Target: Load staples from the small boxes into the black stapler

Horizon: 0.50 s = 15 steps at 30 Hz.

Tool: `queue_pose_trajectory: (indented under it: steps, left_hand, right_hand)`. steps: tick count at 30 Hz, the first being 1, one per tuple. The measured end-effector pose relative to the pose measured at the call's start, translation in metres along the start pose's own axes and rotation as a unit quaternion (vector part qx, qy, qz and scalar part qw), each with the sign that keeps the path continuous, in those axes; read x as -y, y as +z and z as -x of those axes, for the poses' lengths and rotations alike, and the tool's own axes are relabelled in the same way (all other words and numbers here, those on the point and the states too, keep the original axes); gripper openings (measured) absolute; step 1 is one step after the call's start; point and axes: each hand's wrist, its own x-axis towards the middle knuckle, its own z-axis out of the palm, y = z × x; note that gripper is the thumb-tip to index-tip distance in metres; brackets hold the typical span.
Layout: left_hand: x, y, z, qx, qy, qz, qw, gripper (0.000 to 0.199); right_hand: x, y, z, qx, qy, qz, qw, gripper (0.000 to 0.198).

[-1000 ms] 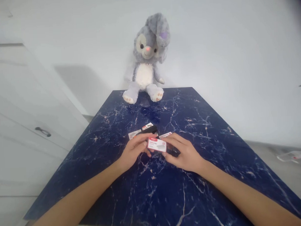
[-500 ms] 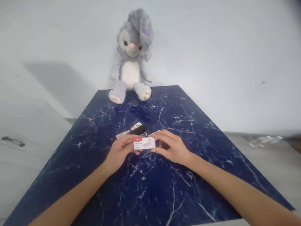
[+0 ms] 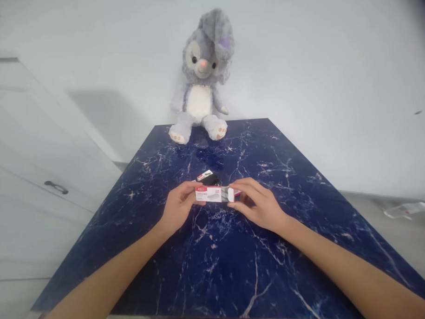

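Note:
A small red-and-white staple box is held up between my two hands above the dark blue table. My left hand grips the left end of its outer sleeve, thumb below and fingers above. At the other end, my right hand pinches the white end of the inner tray, which sticks out of the sleeve. Grey metallic staples show in the gap between sleeve and tray end. Just behind the box lies a black object, perhaps a stapler, partly hidden, with a red-and-white printed carton beside it.
A grey plush rabbit sits at the far edge of the marble-patterned table, against the white wall. To the left stands a white cabinet with a dark handle. Clear plastic wrapping lies on the floor at right.
The inner tray has slid out to the right from the sleeve, exposing the staples. My hands are farther apart. The whole view has shifted, so the scene sits more to the right.

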Motion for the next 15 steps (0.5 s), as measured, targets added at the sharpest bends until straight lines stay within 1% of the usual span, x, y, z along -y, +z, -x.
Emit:
queue_pose_trajectory:
  steps: [4,6,8,11,13,15]
  left_hand:
    - [0.004,-0.006,-0.003,-0.025,0.000,0.018,1.000,0.024]
    - [0.006,-0.007,-0.001,-0.019,0.000,0.028,0.999,0.027]
    - [0.006,-0.006,0.002,0.001,0.007,-0.025,1.000,0.031]
    - [0.004,0.000,0.009,0.033,0.030,-0.160,0.986,0.025]
    - [0.004,0.004,0.014,0.055,0.040,-0.197,0.978,0.023]
    - [0.003,0.006,0.016,0.072,0.038,-0.203,0.976,0.024]
  right_hand:
    - [0.002,0.000,-0.001,-0.006,0.002,0.017,1.000,0.039]
    - [0.004,0.001,-0.001,0.005,0.009,0.044,0.999,0.034]
    - [0.005,0.004,0.000,0.025,0.023,0.080,0.996,0.029]
    - [0.006,0.006,0.001,0.055,0.046,0.118,0.990,0.026]
    - [0.006,0.006,0.000,0.062,0.049,0.136,0.988,0.024]
    - [0.005,0.006,0.000,0.072,0.038,0.156,0.984,0.021]
